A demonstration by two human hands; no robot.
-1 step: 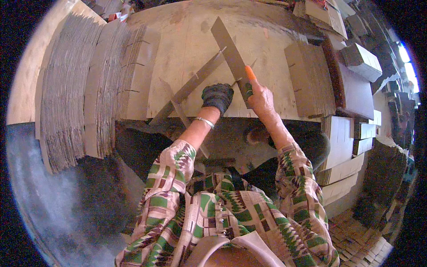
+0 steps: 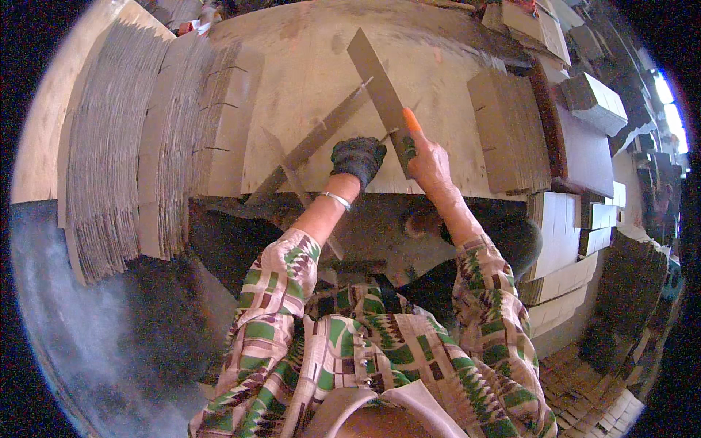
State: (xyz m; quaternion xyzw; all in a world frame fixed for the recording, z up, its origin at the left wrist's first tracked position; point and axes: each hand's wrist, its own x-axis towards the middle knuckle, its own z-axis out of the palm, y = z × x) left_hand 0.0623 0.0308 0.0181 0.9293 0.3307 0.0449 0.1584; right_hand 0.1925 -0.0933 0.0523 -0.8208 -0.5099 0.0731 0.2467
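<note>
My left hand, in a dark glove, grips the lower end of a long slotted cardboard strip that slants up to the right over the wooden table. A thinner strip crosses below it. My right hand is bare with an orange cover on one fingertip. It holds a wider cardboard strip that leans up to the left and crosses the first strip near its top end. Both hands are close together at the table's near edge.
Thick stacks of slotted cardboard strips lie fanned out on the table's left, with another stack beside them. A further stack lies on the right. Grey boxes and pale cardboard piles stand beyond the right edge.
</note>
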